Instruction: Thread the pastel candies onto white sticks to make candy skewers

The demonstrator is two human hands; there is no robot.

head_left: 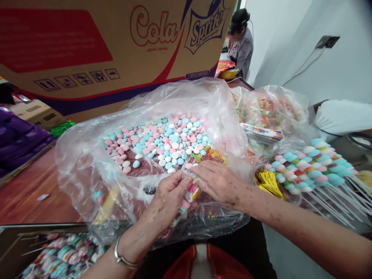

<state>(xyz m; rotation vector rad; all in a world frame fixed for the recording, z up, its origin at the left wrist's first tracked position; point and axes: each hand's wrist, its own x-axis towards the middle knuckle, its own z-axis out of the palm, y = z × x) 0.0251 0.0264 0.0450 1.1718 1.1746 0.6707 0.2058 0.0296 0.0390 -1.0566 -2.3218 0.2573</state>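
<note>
From left to right, we see first an open box (13,241) at the lower left, filled with wrapped candy skewers (68,254). Next, a clear plastic bag (76,155) lies spread out, holding pink, blue and white candies (171,141) and, toward its right, a patch of ring gummies (213,155). At its near edge we find the printed wrapper (193,192) between the two hands: the fingers of the left hand (171,192) are pinched on it, while those of the right hand (217,180) lie close together over its end; we cannot tell whether they grip. Farther right, we note another clear bag (270,90) of colored gummies, then gold ties (269,183) beside unwrapped candy skewers (312,166) with white sticks. The counter (49,184) is reddish brown. Behind, we observe purple packs (21,139), a large printed carton (116,50), a seated person (244,44) and a pale wall (286,42) with a socket (327,42).
</note>
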